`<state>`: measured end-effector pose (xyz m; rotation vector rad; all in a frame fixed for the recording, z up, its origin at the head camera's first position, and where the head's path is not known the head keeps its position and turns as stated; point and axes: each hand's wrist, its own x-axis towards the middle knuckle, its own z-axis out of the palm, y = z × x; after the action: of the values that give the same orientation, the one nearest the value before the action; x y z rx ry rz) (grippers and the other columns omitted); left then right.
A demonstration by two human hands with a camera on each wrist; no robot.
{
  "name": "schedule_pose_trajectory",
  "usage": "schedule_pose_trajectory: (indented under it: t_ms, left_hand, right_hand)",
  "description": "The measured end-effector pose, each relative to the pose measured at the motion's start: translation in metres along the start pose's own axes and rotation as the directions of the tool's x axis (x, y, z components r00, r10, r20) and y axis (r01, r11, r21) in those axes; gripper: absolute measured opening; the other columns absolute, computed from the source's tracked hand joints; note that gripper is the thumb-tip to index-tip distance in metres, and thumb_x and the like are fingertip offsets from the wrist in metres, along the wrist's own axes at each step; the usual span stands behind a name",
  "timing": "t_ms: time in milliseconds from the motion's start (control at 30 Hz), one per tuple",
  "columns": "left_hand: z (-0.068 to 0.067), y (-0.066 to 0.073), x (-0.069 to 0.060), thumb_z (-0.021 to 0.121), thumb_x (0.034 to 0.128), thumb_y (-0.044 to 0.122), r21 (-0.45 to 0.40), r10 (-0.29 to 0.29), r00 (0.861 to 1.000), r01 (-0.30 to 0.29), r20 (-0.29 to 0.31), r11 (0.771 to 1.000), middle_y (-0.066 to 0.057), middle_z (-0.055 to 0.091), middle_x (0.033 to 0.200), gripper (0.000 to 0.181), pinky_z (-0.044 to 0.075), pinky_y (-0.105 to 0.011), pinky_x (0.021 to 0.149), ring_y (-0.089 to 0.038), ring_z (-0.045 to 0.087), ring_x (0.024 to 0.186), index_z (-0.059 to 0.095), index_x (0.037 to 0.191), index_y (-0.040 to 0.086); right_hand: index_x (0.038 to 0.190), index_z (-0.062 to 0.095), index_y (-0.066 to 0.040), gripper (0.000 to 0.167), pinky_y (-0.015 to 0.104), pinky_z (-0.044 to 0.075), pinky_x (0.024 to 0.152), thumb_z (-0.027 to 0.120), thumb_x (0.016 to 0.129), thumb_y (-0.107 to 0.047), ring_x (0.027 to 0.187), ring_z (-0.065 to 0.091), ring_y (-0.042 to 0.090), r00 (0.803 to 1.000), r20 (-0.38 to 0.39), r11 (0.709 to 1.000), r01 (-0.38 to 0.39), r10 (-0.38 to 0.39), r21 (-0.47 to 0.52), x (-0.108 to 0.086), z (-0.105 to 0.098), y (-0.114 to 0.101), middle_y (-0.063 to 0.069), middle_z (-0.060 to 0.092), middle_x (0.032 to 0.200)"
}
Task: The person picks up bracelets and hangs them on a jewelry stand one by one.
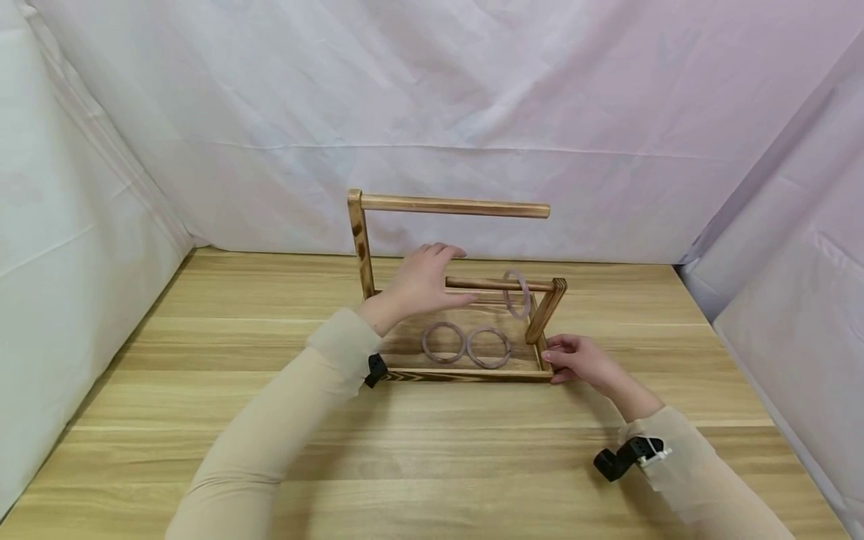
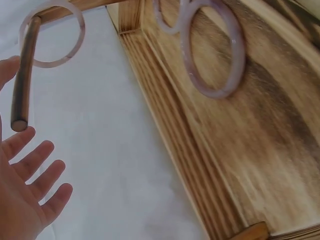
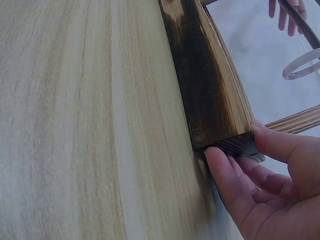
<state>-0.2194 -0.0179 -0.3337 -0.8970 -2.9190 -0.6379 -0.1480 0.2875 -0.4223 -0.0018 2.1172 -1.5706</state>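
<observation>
A wooden stand has a shallow tray point(image 1: 466, 375), a tall post with an upper bar point(image 1: 459, 205) and a short post with a lower bar point(image 1: 482, 283). One pale purple ring point(image 1: 517, 294) hangs on the lower bar; two more rings, a left one point(image 1: 443, 343) and a right one point(image 1: 489, 347), lie in the tray. My left hand point(image 1: 421, 281) is held around the free end of the lower bar point(image 2: 25, 75), fingers spread, with no ring in it. My right hand point(image 1: 583, 364) grips the tray's right end, thumb on the rim and fingers outside, seen also in the right wrist view point(image 3: 270, 185).
The stand rests on a wood-grain table point(image 1: 439, 457). White cloth point(image 1: 432, 90) hangs behind the table and at both sides. The upper bar reaches over the lower one, above my left hand. Black wrist cameras are strapped to both sleeves.
</observation>
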Motion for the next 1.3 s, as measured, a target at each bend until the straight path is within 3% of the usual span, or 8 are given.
schedule_pose_trajectory:
  t_ms: [133,333,767,1100,1300]
  left_hand:
    - [0.005,-0.009,-0.006,0.066,0.0782,0.055,-0.013,-0.004,1.0,0.004,0.006,1.0,-0.006,0.049,0.136,0.075,0.034,-0.042,0.11,-0.026,0.044,0.127,0.045,0.137,0.013]
    - [0.014,-0.022,-0.015,0.067,0.0781,0.052,-0.038,-0.05,0.999,0.05,0.019,0.998,-0.006,0.049,0.137,0.073,0.035,-0.044,0.108,-0.027,0.044,0.128,0.046,0.136,0.014]
    - [0.038,-0.033,-0.03,0.067,0.0769,0.054,-0.01,-0.085,0.991,0.087,0.099,0.996,-0.008,0.05,0.136,0.073,0.034,-0.046,0.108,-0.03,0.045,0.127,0.047,0.135,0.014]
    - [0.051,-0.03,-0.035,0.064,0.0762,0.06,0.071,-0.135,0.961,0.122,0.242,0.99,-0.007,0.042,0.143,0.078,0.032,-0.05,0.109,-0.031,0.036,0.134,0.043,0.139,0.018]
    - [0.056,-0.028,-0.037,0.064,0.0749,0.063,0.104,-0.123,0.955,0.098,0.268,0.99,-0.006,0.043,0.142,0.077,0.031,-0.049,0.109,-0.029,0.037,0.132,0.045,0.137,0.021]
  right_hand:
    - [0.128,0.035,0.018,0.067,0.029,0.057,0.069,0.064,0.088,-0.028,0.081,0.058,0.01,1.0,0.008,1.0,0.013,-0.013,-0.013,0.001,-0.001,0.0,0.006,0.057,0.093]
    - [0.133,0.031,0.017,0.057,0.029,0.057,0.072,0.055,0.093,-0.015,0.083,0.058,0.008,0.997,-0.04,0.997,-0.063,0.061,-0.049,0.002,0.003,-0.004,0.006,0.056,0.097]
    - [0.133,0.031,0.017,0.053,0.029,0.057,0.071,0.052,0.095,-0.012,0.081,0.056,0.008,0.997,-0.035,0.997,-0.065,0.063,-0.052,0.002,0.005,-0.004,0.003,0.055,0.094]
    - [0.131,0.032,0.018,0.052,0.029,0.057,0.07,0.052,0.095,-0.012,0.08,0.056,0.008,0.998,-0.029,0.997,-0.053,0.052,-0.055,0.001,0.005,-0.004,0.003,0.055,0.093]
    - [0.133,0.033,0.017,0.05,0.029,0.057,0.069,0.052,0.095,-0.011,0.078,0.057,0.008,0.997,-0.043,0.996,-0.06,0.057,-0.067,0.002,0.003,-0.003,0.002,0.056,0.089]
